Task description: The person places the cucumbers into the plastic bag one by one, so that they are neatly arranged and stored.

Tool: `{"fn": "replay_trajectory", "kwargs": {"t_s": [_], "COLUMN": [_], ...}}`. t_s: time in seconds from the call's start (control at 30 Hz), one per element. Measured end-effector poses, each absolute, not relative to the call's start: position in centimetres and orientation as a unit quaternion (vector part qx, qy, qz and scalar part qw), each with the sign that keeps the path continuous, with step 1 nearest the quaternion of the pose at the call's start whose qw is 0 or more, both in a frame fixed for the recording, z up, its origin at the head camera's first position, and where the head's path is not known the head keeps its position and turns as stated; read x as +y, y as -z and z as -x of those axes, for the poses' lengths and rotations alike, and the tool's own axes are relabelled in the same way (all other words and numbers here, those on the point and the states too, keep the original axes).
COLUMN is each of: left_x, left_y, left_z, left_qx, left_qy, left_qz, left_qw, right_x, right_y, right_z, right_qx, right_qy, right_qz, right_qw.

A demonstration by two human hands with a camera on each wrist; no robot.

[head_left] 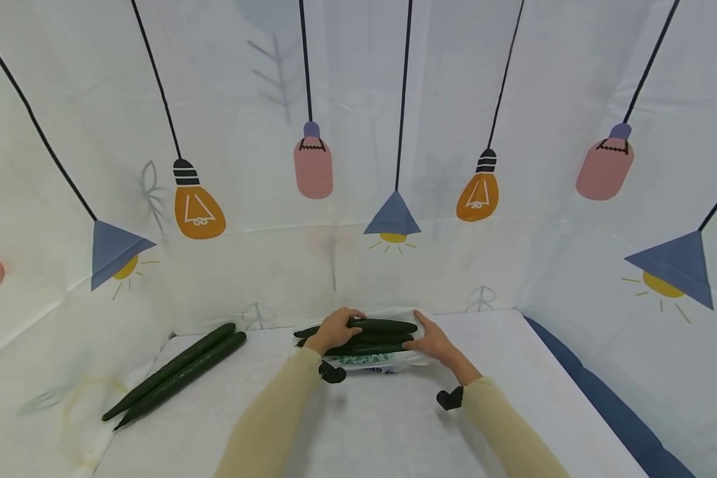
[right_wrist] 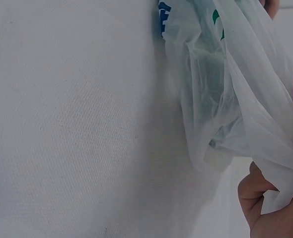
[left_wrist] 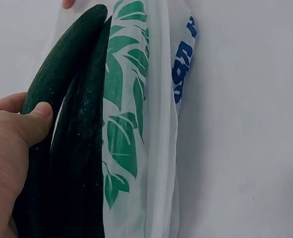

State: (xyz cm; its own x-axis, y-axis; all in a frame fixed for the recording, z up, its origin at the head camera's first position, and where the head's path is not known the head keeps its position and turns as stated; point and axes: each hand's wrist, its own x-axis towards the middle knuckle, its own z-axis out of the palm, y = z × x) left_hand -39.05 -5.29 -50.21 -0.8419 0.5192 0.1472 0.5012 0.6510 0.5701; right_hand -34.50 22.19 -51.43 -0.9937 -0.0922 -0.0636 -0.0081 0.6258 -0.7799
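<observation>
Left hand curled over the top cucumber of a small stack, thumb pressed against its dark skin in the left wrist view; fingers beyond the thumb out of sight behind the cucumber. Right hand at the far end of the stack, pinching the thin plastic bag between its fingertips; only those fingertips and a sliver of another finger at the top edge visible in the right wrist view, rest of the hand cut off. Bag translucent white with green leaf print and blue lettering too crumpled to read. Stack lying on the bag, near the back edge of the white-covered bench; exact count hard to make out from the head view, seemingly three, two clearly seen in the left wrist view. Whether any cucumber is inside the bag rather than on it: cannot tell. Two more cucumbers side by side, touching, well left of the bag on the bench. Behind the bag, a white backdrop printed with hanging lamps. Cream sleeves on both forearms, a black strap at each wrist.
</observation>
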Motion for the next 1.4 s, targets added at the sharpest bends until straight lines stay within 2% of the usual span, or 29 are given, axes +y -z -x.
{"fn": "replay_trajectory", "kwargs": {"t_s": [0.23, 0.57, 0.87, 1.1, 1.4], "left_x": [-5.3, -6.1, -7.5, -9.5, -12.7], "left_y": [50.7, 51.2, 52.0, 51.0, 51.0], "left_z": [39.2, 39.4, 39.3, 38.3, 37.8], "left_qx": [0.916, 0.923, 0.925, 0.919, 0.913], "left_qy": [-0.294, -0.277, -0.292, -0.327, -0.361], "left_qz": [-0.272, -0.265, -0.242, -0.217, -0.178], "left_qw": [0.03, 0.023, -0.023, -0.027, -0.066], "right_x": [22.3, 22.0, 22.3, 22.2, 22.3], "right_y": [51.7, 52.0, 52.2, 52.2, 52.4], "right_z": [34.4, 34.5, 34.4, 34.6, 34.4], "right_qx": [0.899, 0.899, 0.897, 0.905, 0.904], "right_qy": [0.435, 0.435, 0.439, 0.421, 0.421], "right_qz": [0.026, 0.028, 0.032, 0.036, 0.043], "right_qw": [0.045, 0.047, 0.05, 0.053, 0.057]}}
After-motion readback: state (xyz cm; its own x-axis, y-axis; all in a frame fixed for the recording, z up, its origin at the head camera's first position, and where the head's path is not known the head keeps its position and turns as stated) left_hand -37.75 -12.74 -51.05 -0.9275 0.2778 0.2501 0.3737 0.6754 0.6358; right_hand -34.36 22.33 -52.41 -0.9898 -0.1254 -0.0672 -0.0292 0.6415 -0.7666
